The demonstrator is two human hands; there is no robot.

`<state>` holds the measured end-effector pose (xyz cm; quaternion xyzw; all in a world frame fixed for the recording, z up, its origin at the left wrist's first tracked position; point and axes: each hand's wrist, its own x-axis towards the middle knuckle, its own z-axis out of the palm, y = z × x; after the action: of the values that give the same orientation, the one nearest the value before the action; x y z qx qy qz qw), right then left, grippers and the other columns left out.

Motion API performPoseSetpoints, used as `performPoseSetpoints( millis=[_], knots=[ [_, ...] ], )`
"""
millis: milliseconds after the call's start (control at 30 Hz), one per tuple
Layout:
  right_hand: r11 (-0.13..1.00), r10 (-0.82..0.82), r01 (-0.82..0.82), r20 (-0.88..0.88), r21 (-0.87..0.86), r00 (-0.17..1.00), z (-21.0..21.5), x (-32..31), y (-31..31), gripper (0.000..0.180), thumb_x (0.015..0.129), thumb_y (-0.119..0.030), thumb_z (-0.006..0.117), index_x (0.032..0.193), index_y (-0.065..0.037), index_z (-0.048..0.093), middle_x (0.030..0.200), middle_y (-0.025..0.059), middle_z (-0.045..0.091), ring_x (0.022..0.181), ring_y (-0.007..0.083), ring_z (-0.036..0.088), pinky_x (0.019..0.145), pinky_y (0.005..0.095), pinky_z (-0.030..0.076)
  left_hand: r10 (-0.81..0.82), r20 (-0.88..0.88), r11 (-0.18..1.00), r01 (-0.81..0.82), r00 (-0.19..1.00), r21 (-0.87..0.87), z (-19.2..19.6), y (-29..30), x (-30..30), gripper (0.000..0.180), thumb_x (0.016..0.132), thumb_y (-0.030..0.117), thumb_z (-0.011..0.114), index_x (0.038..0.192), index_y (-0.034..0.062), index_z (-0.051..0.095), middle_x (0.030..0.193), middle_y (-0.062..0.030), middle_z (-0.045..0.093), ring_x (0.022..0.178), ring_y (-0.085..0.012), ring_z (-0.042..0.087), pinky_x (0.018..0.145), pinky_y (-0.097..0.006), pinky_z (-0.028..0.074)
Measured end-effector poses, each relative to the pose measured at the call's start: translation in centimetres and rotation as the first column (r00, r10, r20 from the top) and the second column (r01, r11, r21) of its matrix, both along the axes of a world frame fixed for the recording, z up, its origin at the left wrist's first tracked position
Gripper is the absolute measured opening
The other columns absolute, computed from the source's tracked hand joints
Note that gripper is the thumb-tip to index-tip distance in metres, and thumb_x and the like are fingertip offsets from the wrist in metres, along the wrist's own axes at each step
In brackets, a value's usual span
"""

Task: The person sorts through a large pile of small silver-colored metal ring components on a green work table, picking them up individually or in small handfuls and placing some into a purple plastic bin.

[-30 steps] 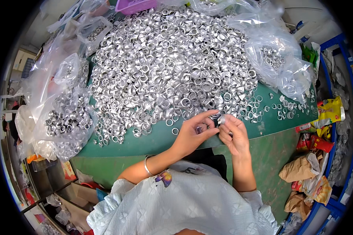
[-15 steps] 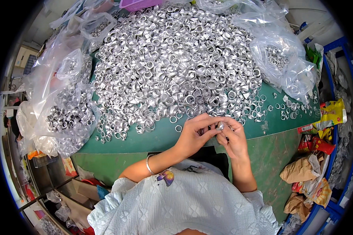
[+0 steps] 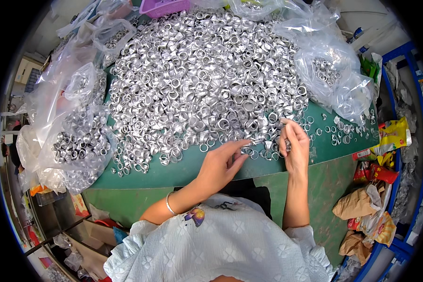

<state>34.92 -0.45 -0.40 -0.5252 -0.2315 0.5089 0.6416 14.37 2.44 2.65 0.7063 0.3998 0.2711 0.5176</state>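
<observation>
A large heap of silver metal rings (image 3: 202, 75) covers most of the green table (image 3: 174, 175). My left hand (image 3: 219, 165) is at the heap's near edge, thumb and forefinger apart, their tips close to a few loose rings; whether they touch one is hard to see. To its right, my right hand (image 3: 296, 146) is raised over the heap's near right edge. Its lower fingers curl around a small silver ring (image 3: 287, 146), partly hidden by the fingers. The thumb and forefinger of that hand point toward the heap.
Clear plastic bags of rings lie at the left (image 3: 82, 145) and right (image 3: 331, 75) of the heap. A purple basket (image 3: 164, 6) is at the far edge. Loose rings (image 3: 345, 134) are scattered at right. Beyond the table stand blue shelving (image 3: 394, 94) and paper bags (image 3: 355, 202).
My hands were together around a silver ring and have parted. The left moved left and lower; the right moved right and up toward the heap. The view has shifted slightly.
</observation>
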Motion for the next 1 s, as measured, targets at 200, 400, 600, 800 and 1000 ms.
performPoseSetpoints(
  millis=[200,400,600,800,1000],
  knots=[
    [0.961,0.094,0.258,0.995,-0.098,0.029,-1.4,0.1,5.0,0.032,0.069,-0.02,0.072,0.095,-0.003,0.062,0.066,0.0147,0.059,0.059,0.0333,0.056,0.058,0.0374,0.044,-0.067,0.016,0.998,0.067,0.998,0.013,-0.8,-0.4,0.3,0.032,0.079,0.002,0.06,0.11,0.0088,0.059,0.068,-0.0015,0.049,0.051,-0.0078,0.038,0.048,-0.023,0.035],
    [0.977,0.08,0.183,0.98,-0.114,0.181,-0.5,0.9,5.1,0.027,0.072,-0.015,0.069,0.094,-0.002,0.061,0.067,0.0144,0.059,0.057,0.0292,0.056,0.055,0.0364,0.044,-0.069,0.0,0.998,0.069,0.998,-0.003,-1.2,-0.1,-0.1,0.033,0.078,0.003,0.061,0.111,0.0095,0.059,0.07,-0.0004,0.051,0.052,-0.0067,0.038,0.048,-0.022,0.034],
    [0.982,0.187,-0.182,0.208,-0.043,0.96,2.3,-1.6,0.7,0.024,0.073,0.001,0.066,0.096,0.0,0.06,0.062,-0.0029,0.049,0.051,0.0027,0.042,0.045,0.0188,0.033,0.015,0.244,0.938,0.071,0.97,-0.34,-1.4,0.2,0.2,0.029,0.083,0.008,0.058,0.112,0.0061,0.057,0.072,0.0038,0.053,0.053,-0.0024,0.036,0.047,-0.017,0.031],
    [0.957,0.205,-0.276,0.467,0.088,0.86,2.4,-4.3,-1.8,0.029,0.067,0.004,0.069,0.094,0.001,0.06,0.065,-0.0022,0.049,0.063,0.0047,0.046,0.057,0.019,0.038,0.109,0.354,0.833,0.109,0.929,-0.542,-0.5,0.2,0.7,0.029,0.087,0.013,0.055,0.113,0.0,0.056,0.066,0.0039,0.048,0.052,-0.0019,0.035,0.043,-0.018,0.025],
    [0.932,0.173,-0.317,0.556,0.173,0.813,2.6,-4.3,-1.9,0.031,0.063,0.008,0.069,0.092,0.003,0.06,0.065,-0.0003,0.048,0.061,0.0063,0.045,0.059,0.0202,0.039,0.038,0.389,0.81,0.199,0.921,-0.552,-0.2,0.3,-0.1,0.028,0.087,0.017,0.056,0.11,0.0021,0.059,0.061,0.0071,0.045,0.053,-0.0009,0.034,0.044,-0.018,0.026]
  ],
)
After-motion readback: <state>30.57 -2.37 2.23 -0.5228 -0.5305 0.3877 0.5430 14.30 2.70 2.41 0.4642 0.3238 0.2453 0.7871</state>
